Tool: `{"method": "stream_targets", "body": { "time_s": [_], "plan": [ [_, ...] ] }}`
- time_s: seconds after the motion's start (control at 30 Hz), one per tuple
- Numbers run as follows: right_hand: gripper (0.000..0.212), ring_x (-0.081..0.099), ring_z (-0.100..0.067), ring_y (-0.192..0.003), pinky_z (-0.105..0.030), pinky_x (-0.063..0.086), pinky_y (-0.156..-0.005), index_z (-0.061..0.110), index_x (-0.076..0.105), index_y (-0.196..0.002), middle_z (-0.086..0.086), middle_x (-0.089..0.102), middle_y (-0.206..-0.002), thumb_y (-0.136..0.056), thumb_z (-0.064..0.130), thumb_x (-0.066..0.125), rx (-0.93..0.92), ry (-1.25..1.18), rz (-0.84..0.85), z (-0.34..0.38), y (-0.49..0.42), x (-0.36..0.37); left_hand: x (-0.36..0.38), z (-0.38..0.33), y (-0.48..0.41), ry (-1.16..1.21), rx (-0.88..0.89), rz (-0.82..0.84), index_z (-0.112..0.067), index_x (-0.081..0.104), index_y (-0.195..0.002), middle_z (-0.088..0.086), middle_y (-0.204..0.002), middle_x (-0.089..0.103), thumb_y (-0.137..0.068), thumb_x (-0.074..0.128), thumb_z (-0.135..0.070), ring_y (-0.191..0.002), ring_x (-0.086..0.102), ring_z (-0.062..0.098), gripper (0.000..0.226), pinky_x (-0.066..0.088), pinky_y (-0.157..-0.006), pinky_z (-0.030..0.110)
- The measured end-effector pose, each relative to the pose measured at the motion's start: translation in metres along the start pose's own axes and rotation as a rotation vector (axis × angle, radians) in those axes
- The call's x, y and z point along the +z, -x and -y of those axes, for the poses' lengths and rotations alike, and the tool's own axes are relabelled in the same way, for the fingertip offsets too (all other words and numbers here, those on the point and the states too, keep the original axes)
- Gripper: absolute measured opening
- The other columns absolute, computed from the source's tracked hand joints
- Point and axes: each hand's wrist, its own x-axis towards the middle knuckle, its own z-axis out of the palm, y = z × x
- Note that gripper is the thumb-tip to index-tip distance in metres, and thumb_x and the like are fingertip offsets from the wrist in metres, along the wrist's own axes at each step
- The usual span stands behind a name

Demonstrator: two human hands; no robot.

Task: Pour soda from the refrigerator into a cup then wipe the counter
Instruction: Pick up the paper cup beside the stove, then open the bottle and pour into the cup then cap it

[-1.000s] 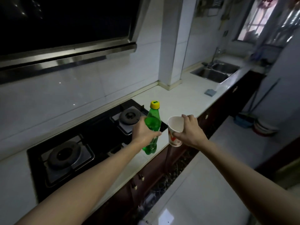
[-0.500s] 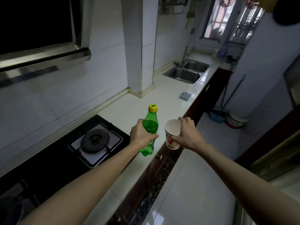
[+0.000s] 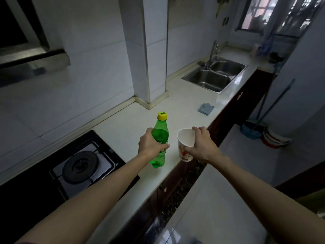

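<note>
The green bottle is held around its middle by the left hand, with the fingers curled round it. It is kept upright over the front part of the white counter. It cannot be told if its bottom touches the counter. The yellow cap is on.

The paper cup is pinched at its rim by the right hand, with the fingers bent over the edge. It is held just beside the bottle, at the counter's front edge, and is tipped a little.

The bottle is made of smooth, round plastic. It will likely feel a bit heavy, and it may be cold and slippery. A good hold can be had at the middle, where it is gripped now. If it is squeezed hard, it will bend in. The cap must be twisted off slowly, as fizz may rush out.

The cup is thin, light and easy to crush. It could be knocked over while empty, so it is best set flat and held low on its side.

A soft grey-blue cloth is lying folded near the shiny metal sink. The counter looks hard and smooth.
</note>
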Motion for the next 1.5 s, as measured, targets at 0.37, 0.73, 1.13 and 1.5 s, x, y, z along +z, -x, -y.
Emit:
{"method": "stream_targets", "body": {
  "time_s": [0.37,0.73,1.13,1.5],
  "plan": [
    [0.09,0.03,-0.026,-0.131,-0.04,0.039,-0.104,0.008,0.023,-0.148,-0.01,0.031,-0.14,-0.083,0.054,0.063,-0.222,0.005,0.133,-0.058,-0.114,-0.035,0.043,-0.042,-0.053,0.049,-0.163,-0.199,-0.016,0.052,-0.125,0.002,-0.112,0.064,-0.059,0.092,-0.028,-0.102,0.061,0.022,0.077,0.055,-0.088,0.037],
    [0.092,0.03,-0.026,-0.131,-0.04,0.04,-0.102,0.006,0.023,-0.148,-0.011,0.032,-0.14,-0.081,0.05,0.067,-0.377,0.016,0.214,-0.037,-0.234,-0.002,0.048,-0.034,-0.151,0.055,-0.269,-0.333,-0.016,0.051,-0.128,0.007,-0.119,0.064,-0.059,0.093,-0.03,-0.108,0.061,0.025,0.082,0.054,-0.09,0.038],
    [0.088,0.036,-0.027,-0.125,-0.043,0.046,-0.096,0.007,0.03,-0.143,-0.011,0.036,-0.134,-0.077,0.045,0.073,-0.495,0.061,0.35,-0.007,-0.334,0.048,0.04,-0.012,-0.226,0.069,-0.393,-0.435,-0.014,0.051,-0.126,0.009,-0.118,0.065,-0.059,0.092,-0.028,-0.106,0.061,0.028,0.079,0.054,-0.088,0.039],
    [0.096,0.035,-0.028,-0.124,-0.041,0.046,-0.095,0.004,0.025,-0.144,-0.013,0.034,-0.137,-0.074,0.041,0.078,-0.641,0.093,0.524,-0.053,-0.384,0.096,0.064,-0.014,-0.249,0.071,-0.535,-0.599,-0.012,0.051,-0.126,0.01,-0.117,0.066,-0.062,0.09,-0.025,-0.105,0.061,0.03,0.076,0.053,-0.088,0.041]
  ]
}}
